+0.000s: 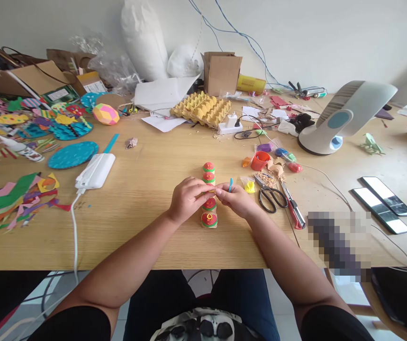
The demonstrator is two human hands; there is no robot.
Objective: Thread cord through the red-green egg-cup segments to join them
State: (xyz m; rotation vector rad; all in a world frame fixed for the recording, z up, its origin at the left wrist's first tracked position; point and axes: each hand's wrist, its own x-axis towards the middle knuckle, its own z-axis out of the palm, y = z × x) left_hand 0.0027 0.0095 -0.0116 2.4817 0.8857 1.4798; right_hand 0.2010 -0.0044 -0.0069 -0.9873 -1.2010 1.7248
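A column of small red-topped, green-banded clay-like pieces stands on the table, with one at the far end (208, 166) and another, topped by a yellow loop, at the near end (209, 220). Above the middle of this column, my left hand (190, 199) and my right hand (238, 200) meet at the fingertips. My left thumb and fingers are pinched together; a speck of yellow shows there, too small to name. A thin blue stick-like tool (230, 184) pokes up from my closed right hand. My fingers partly hide the middle piece.
Right of my hands lie black-handled scissors (272, 196), a red utility knife (293, 208), a yellow clay bag (249, 185) and a red cup (260, 161). A white power bank (96, 170) and paper scraps (18, 199) lie left. Behind are egg trays (203, 109) and a fan (341, 116).
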